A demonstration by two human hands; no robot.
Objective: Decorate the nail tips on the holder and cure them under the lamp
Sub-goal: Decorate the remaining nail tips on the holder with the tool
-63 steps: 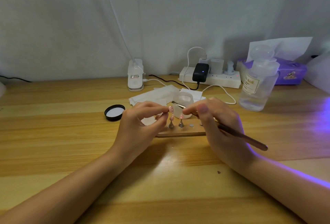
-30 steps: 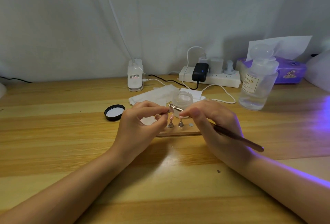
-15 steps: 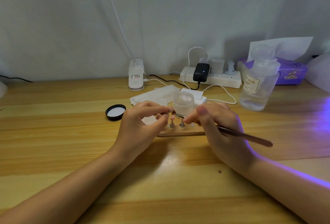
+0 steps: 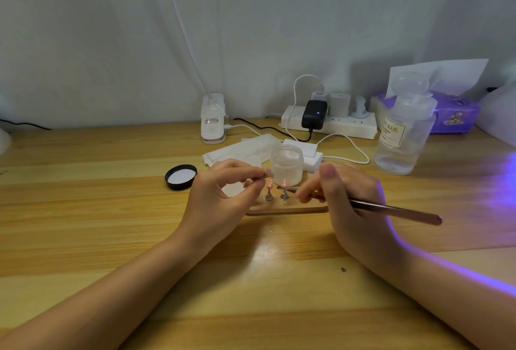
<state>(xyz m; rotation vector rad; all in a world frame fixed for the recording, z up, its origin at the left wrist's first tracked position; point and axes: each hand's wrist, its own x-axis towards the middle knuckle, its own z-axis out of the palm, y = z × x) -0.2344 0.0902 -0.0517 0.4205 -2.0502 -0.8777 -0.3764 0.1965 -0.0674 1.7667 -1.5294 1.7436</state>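
Nail tips [image 4: 269, 184] stand on pegs of the wooden holder [image 4: 287, 208], mid-surface toward the back edge; left hand [image 4: 223, 199] pinches something small beside them, likely to steady work; right hand [image 4: 349, 201] grip clamped on the brush [image 4: 391, 210], tip at the second peg; open jar [image 4: 287, 165] just behind for dipping.

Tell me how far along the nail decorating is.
Done: the small jar is open, its black lid lying aside. In hand: the right hand holds the brush with its tip at a pink nail tip on the wooden holder; the left hand pinches something small beside them. Left: curing; purple light glows at right, and no tip is under it.
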